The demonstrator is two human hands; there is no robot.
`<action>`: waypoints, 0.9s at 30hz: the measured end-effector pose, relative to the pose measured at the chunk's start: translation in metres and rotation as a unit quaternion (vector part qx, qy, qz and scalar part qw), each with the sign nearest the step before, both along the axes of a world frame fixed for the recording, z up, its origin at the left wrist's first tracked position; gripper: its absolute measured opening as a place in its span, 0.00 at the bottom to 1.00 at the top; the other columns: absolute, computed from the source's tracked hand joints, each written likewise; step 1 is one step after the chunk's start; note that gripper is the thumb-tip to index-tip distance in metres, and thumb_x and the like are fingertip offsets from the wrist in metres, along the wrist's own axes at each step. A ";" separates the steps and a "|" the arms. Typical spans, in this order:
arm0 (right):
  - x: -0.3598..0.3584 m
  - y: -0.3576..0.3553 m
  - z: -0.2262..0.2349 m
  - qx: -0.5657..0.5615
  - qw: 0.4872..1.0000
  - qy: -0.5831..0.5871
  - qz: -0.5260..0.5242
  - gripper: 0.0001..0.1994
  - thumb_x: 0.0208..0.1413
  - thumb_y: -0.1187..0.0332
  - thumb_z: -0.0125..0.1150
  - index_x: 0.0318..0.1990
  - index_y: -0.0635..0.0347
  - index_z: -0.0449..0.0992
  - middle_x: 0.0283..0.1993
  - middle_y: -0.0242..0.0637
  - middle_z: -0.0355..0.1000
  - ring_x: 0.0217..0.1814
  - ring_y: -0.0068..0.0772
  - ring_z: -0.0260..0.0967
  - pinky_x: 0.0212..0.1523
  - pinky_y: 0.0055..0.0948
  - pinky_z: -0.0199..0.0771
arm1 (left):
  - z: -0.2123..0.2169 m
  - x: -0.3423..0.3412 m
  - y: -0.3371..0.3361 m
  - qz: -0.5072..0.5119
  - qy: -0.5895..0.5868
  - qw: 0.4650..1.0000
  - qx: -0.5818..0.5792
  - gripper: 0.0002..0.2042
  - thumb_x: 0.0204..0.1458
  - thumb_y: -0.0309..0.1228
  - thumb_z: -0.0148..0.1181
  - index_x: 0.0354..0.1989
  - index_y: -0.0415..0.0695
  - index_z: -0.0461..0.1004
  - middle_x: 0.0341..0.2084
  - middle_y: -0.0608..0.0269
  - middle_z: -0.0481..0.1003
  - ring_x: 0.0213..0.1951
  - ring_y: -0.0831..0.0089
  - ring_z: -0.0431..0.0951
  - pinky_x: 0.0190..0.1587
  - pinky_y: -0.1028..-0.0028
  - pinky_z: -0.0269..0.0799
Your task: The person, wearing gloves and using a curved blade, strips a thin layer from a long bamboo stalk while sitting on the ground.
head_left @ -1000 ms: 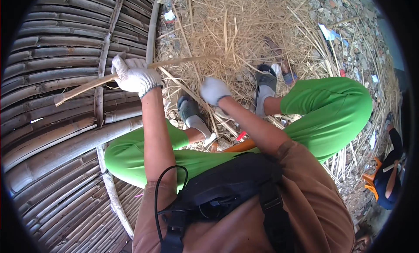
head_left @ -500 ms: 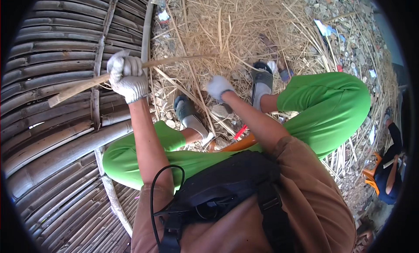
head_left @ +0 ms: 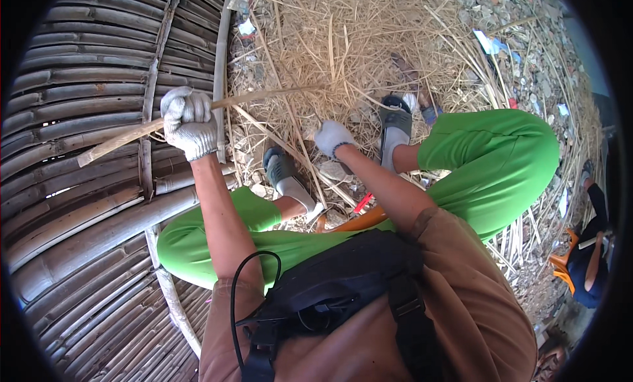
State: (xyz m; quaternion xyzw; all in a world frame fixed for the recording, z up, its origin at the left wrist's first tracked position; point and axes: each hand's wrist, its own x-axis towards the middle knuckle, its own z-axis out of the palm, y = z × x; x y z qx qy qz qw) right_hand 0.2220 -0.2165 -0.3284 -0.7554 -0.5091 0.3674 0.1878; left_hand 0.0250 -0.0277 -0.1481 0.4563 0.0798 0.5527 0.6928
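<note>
My left hand (head_left: pixel 190 125), in a white knitted work glove, is raised beside the bamboo wall with its fingers wrapped around a long bamboo strip (head_left: pixel 264 94). The strip slants from a broad end at lower left to a thin tip over the straw-like shavings. My right hand (head_left: pixel 334 138), gloved alike, is closed in a fist low between my feet, apart from the strip. A thin bit shows at its fingers, but what it grips is too small to make out.
Bamboo slats form a wall (head_left: pixel 86 105) on the left. Shavings (head_left: pixel 369 32) and rubble cover the ground ahead. My sandalled feet (head_left: pixel 397 128) flank my right hand. A red object (head_left: pixel 362 202) lies below it. At far right sits another person (head_left: pixel 590 256) on an orange stool (head_left: pixel 562 260).
The strip and my left hand have shifted slightly, and the left fist has turned a little. My right hand has moved slightly to the right and down.
</note>
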 end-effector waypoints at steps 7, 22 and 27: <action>-0.041 0.029 0.062 -0.019 0.997 0.065 -0.030 0.22 0.62 0.56 0.51 0.41 0.65 0.86 0.45 0.62 0.81 0.50 0.64 0.81 0.54 0.54 0.81 | -0.001 -0.001 -0.004 0.016 0.006 1.000 -0.012 0.09 0.54 0.28 0.62 0.37 0.35 0.80 0.10 0.76 0.54 0.13 0.80 0.49 0.18 0.73 0.49; -0.028 0.039 0.028 -0.005 0.997 0.074 -0.031 0.20 0.61 0.57 0.54 0.43 0.62 0.86 0.48 0.62 0.80 0.50 0.64 0.80 0.53 0.51 0.82 | 0.002 -0.013 0.004 0.010 -0.010 0.999 -0.039 0.07 0.52 0.27 0.60 0.33 0.35 0.80 0.11 0.76 0.53 0.14 0.79 0.48 0.20 0.72 0.47; 0.020 -0.003 -0.030 -0.118 0.993 0.002 -0.022 0.17 0.60 0.60 0.54 0.43 0.60 0.87 0.48 0.58 0.82 0.53 0.57 0.82 0.56 0.49 0.82 | 0.001 -0.022 0.006 -0.075 0.007 0.997 0.001 0.09 0.55 0.28 0.63 0.37 0.33 0.80 0.12 0.75 0.57 0.13 0.79 0.53 0.21 0.73 0.54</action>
